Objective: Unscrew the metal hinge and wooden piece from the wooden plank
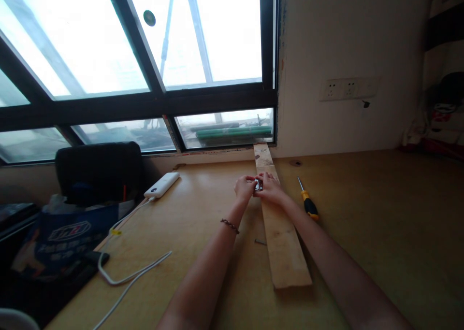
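Observation:
A long wooden plank lies lengthwise on the wooden table, running away toward the window. My left hand and my right hand meet over the plank's far half, fingers pinched together on a small shiny metal piece that looks like a hinge. The piece sits at the plank's left edge. A bead bracelet is on my left wrist. A small dark screw lies on the table just left of the plank.
A yellow-and-black screwdriver lies right of the plank. A white power bank with white cables is at the left, beside a black bag and a blue bag. Window and wall sockets stand behind.

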`<state>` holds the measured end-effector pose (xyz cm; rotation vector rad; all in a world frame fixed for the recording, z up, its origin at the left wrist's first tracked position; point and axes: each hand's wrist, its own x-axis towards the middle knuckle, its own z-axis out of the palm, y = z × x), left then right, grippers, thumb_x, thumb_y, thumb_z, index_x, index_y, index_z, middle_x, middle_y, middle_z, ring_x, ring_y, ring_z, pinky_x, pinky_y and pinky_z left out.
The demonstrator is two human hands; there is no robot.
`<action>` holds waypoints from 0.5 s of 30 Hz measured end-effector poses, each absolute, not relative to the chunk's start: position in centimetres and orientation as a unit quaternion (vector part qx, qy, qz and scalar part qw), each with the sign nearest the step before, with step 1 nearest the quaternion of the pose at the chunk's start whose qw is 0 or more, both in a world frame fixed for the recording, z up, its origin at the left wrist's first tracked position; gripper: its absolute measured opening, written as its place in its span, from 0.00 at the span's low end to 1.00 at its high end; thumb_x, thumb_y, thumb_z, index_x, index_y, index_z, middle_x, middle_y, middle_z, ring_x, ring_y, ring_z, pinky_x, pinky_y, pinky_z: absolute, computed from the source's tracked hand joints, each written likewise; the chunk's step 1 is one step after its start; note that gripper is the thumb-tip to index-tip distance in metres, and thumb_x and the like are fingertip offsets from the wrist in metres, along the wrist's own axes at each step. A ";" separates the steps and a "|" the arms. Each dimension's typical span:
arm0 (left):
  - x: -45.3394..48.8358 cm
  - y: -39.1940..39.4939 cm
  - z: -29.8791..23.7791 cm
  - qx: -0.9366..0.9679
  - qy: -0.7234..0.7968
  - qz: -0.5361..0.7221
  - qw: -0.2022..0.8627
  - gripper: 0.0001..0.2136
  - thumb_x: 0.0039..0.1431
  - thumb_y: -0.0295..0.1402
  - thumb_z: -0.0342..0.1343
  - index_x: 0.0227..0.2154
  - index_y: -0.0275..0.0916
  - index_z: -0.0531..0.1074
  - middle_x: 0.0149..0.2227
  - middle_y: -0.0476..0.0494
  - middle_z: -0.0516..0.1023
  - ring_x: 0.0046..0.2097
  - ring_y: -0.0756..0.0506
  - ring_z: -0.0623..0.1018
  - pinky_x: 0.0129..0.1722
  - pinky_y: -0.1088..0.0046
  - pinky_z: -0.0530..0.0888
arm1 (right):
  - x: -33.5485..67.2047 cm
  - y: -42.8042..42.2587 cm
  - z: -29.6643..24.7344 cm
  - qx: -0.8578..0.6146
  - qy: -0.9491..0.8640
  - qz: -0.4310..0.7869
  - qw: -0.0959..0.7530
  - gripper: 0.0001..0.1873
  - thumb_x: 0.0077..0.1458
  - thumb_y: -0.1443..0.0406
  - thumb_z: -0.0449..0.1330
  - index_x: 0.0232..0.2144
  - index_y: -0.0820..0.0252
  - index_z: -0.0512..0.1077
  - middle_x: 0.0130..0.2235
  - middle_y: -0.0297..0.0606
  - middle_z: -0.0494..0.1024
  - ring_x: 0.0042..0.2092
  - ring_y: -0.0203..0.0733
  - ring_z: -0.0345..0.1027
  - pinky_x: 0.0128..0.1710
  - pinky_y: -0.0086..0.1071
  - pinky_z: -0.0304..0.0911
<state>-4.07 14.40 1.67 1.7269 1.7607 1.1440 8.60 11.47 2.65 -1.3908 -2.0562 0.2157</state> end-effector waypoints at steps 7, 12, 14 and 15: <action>-4.6 15.0 1.8 0.618 0.617 0.403 0.272 0.12 0.40 0.33 0.58 0.30 0.35 0.76 0.25 0.44 0.77 0.29 0.47 0.75 0.25 0.77 0.67 | 8.6 11.5 2.6 -0.526 -0.786 0.083 0.314 0.36 0.32 0.58 0.66 0.47 0.56 0.62 0.48 0.40 0.65 0.49 0.47 0.57 0.47 0.40 0.53; -4.9 15.2 1.6 0.638 0.583 0.418 0.280 0.12 0.39 0.32 0.59 0.30 0.33 0.76 0.26 0.44 0.77 0.28 0.49 0.75 0.24 0.79 0.66 | 8.5 11.4 2.6 -0.532 -0.783 0.080 0.313 0.36 0.32 0.58 0.66 0.47 0.56 0.62 0.47 0.40 0.66 0.50 0.47 0.57 0.47 0.40 0.52; -5.0 15.3 1.5 0.635 0.580 0.419 0.290 0.11 0.39 0.32 0.59 0.29 0.33 0.76 0.26 0.44 0.77 0.28 0.49 0.75 0.24 0.79 0.67 | 8.5 11.4 2.6 -0.531 -0.784 0.078 0.312 0.35 0.33 0.58 0.66 0.46 0.56 0.62 0.47 0.40 0.66 0.50 0.47 0.57 0.47 0.40 0.52; -5.0 15.3 1.4 0.633 0.579 0.421 0.296 0.11 0.39 0.32 0.59 0.29 0.34 0.76 0.26 0.44 0.77 0.27 0.49 0.75 0.24 0.79 0.67 | 8.5 11.4 2.7 -0.529 -0.785 0.077 0.313 0.35 0.33 0.58 0.65 0.46 0.57 0.62 0.47 0.40 0.66 0.50 0.47 0.57 0.48 0.40 0.52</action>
